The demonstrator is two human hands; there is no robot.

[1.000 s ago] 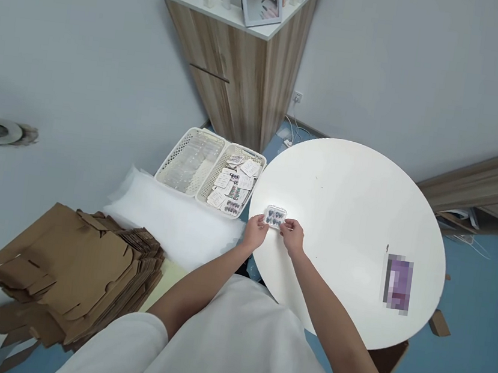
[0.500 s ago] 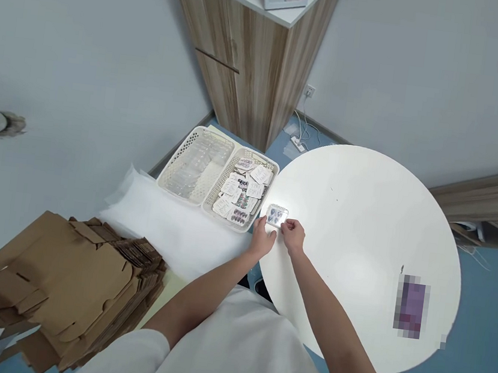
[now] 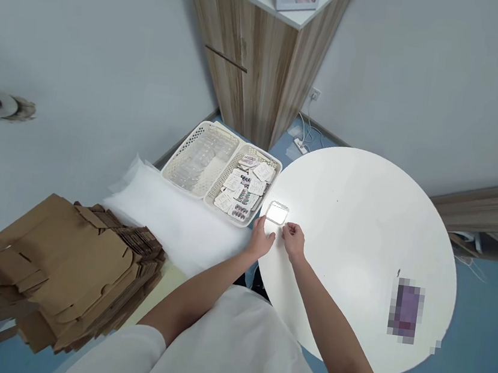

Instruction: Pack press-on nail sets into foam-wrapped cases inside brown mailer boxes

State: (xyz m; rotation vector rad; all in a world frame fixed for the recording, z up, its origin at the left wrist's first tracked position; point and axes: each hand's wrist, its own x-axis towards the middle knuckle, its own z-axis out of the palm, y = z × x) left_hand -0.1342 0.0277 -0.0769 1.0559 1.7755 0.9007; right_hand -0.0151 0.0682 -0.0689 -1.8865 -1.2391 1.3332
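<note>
A small clear plastic case [image 3: 278, 212] lies tilted near the left rim of the round white table. Its top shows bright white with glare, so I cannot make out what is inside. My left hand [image 3: 261, 239] grips the lower left edge of the case, the index finger along its side and the thumb stretched below it. At the lower right corner, my right hand [image 3: 294, 240] has its fingers pinched together against the case.
Left of the round table [image 3: 362, 224], one white basket [image 3: 237, 224] holds press-on nail cards and another [image 3: 180, 189] holds clear cases. White sheets [image 3: 172, 219] and stacked flat cardboard boxes [image 3: 71, 267] lie nearer. A blurred purple item [image 3: 406, 309] sits at the table's right. Behind stands a wooden cabinet [image 3: 264, 61].
The blue-grey nails seen in the case before are now covered by a bright white reflection. My right hand has shifted slightly down. My left hand stays at the case, and the view has turned slightly.
</note>
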